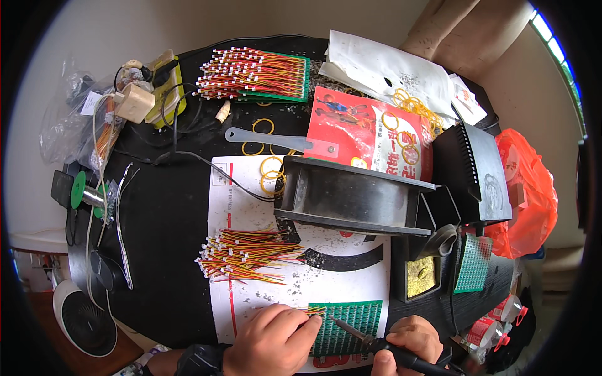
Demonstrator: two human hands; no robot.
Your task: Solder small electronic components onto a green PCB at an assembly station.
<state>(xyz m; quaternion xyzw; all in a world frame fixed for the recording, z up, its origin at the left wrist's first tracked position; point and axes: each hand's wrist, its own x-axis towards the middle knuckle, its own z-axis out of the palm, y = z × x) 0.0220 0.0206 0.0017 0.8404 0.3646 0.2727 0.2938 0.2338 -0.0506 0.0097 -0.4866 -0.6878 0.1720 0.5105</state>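
At the near edge, a green circuit board (342, 341) lies on a white printed sheet (251, 313). My left hand (273, 341) rests at the board's left side, fingers pinched on thin red and yellow wires (315, 309); their far ends are hidden under the hand. A black soldering iron (376, 344) is gripped in my right hand (414, 341), with its tip pointing left over the board, close to the wires. Farther back on the sheet lies a loose pile of red and yellow wires (248, 254) with white connectors.
A black fan (354, 197) stands mid-table beside a black box-shaped unit (473, 172). Right of the sheet sits an iron stand with yellow cleaning wool (420, 276). Wired boards (257, 72) lie at the back, near a red hand fan (370, 125). A solder spool (91, 195) stands left.
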